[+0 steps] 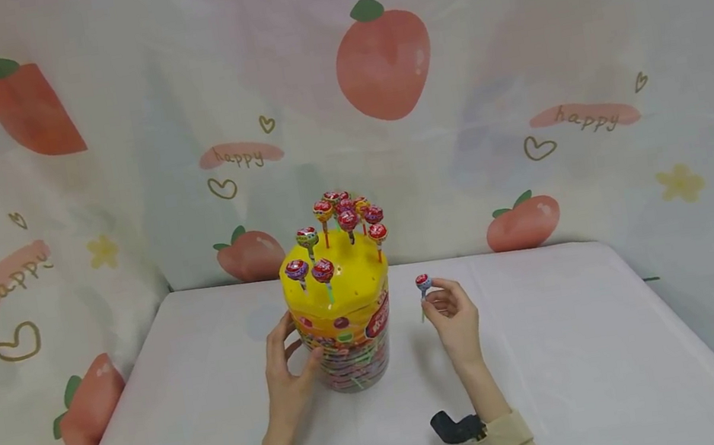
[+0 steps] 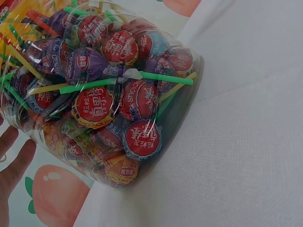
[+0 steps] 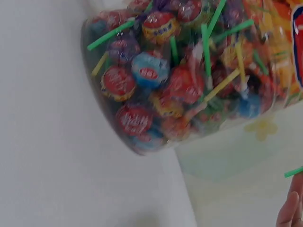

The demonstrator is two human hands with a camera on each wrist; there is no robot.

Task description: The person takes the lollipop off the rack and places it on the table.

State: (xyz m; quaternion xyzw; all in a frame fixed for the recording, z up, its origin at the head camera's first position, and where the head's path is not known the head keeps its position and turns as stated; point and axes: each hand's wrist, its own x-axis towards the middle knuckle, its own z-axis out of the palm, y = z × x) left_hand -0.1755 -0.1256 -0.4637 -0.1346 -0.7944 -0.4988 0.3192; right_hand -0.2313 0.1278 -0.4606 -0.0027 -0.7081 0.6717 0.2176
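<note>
A clear plastic jar (image 1: pixel 354 365) stands upright, full of wrapped lollipops (image 2: pixel 94 106). Its yellow lid (image 1: pixel 355 280) has several lollipops (image 1: pixel 323 272) standing upright in it by their sticks. My left hand (image 1: pixel 289 379) holds the jar's left side, fingers on the far side and thumb toward the front. In the left wrist view its fingers (image 2: pixel 21 161) lie against the clear wall. To the right of the jar, my right hand (image 1: pixel 456 319) pinches a lollipop (image 1: pixel 423 283) with a red and blue wrapper, head up. In the right wrist view, only its green stick (image 3: pixel 293 172) shows near the fingertips.
A white cloth (image 1: pixel 576 343) covers the table under the jar. Behind it hangs a pale backdrop (image 1: pixel 462 184) printed with peaches and the word "happy". A black wrist mount (image 1: pixel 455 427) sits on each forearm.
</note>
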